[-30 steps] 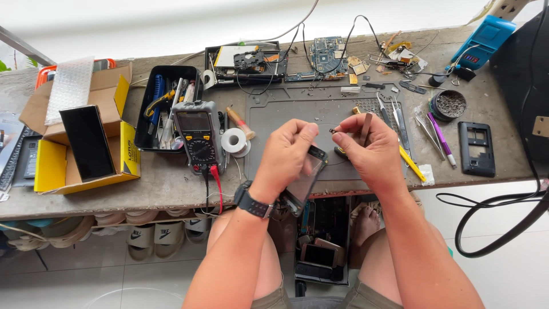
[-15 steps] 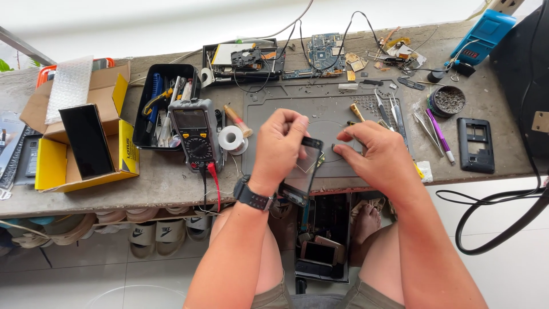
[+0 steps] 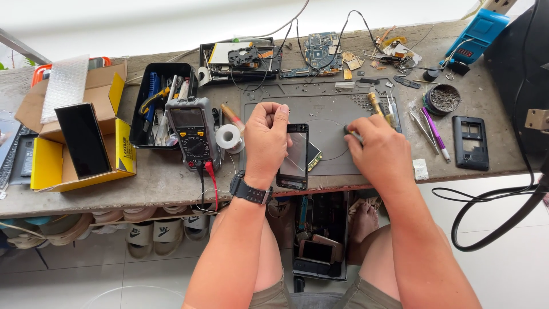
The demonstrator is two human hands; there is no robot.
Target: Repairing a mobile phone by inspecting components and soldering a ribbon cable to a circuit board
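My left hand (image 3: pixel 266 136) grips the top edge of a black phone screen frame (image 3: pixel 294 157) and holds it upright over the grey work mat (image 3: pixel 326 114). A watch sits on that wrist. My right hand (image 3: pixel 380 153) rests on the mat to the right of the frame, its fingertips closed on a small tool whose tip shows at the knuckles (image 3: pixel 350 131). What the tool is I cannot tell. A small circuit part (image 3: pixel 313 160) lies just behind the frame.
A multimeter (image 3: pixel 191 131) and solder spool (image 3: pixel 230 137) stand left of the mat. A tool tray (image 3: pixel 150 109), a yellow cardboard box (image 3: pixel 68 149), circuit boards (image 3: pixel 320 51), tweezers (image 3: pixel 426 129), a purple pen (image 3: pixel 436 131) and a black phone housing (image 3: pixel 471 142) surround it.
My hands have drawn apart. The left has lowered the screen frame toward the mat's front; the right has left it and moved right onto the mat.
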